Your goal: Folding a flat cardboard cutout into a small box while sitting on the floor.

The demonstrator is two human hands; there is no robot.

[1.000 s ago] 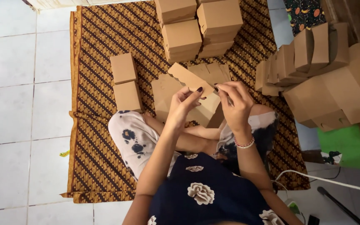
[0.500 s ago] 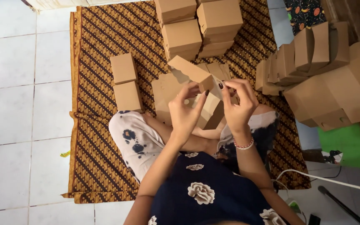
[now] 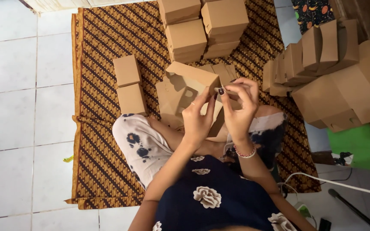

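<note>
Head camera looks straight down on a person sitting on a brown patterned mat, both hands raised over the lap around a half-formed kraft cardboard box. The left hand is curled, its fingers closed on the near edge of the box, which steadies the piece from below while the panels stand up. The right hand is pinched shut, thumb and fingertips meeting on a small flap at the box's right corner, just beside the left hand's fingertips; the grip looks fine and tight, as suits pressing a tab into its slot. The box tilts away from the body, so its open side faces the eyes and the fold lines stay in sight.

Directly beneath the hands lies a pile of flat box blanks, within easy reach. Left of the left hand, two closed small boxes sit one before the other on the mat. Beyond both hands, a stack of finished boxes stands well apart, out of the working space. To the right of the right hand, a crowded row of folded boxes with upright flaps leans together, and a white cable runs along the floor nearer the body.
</note>
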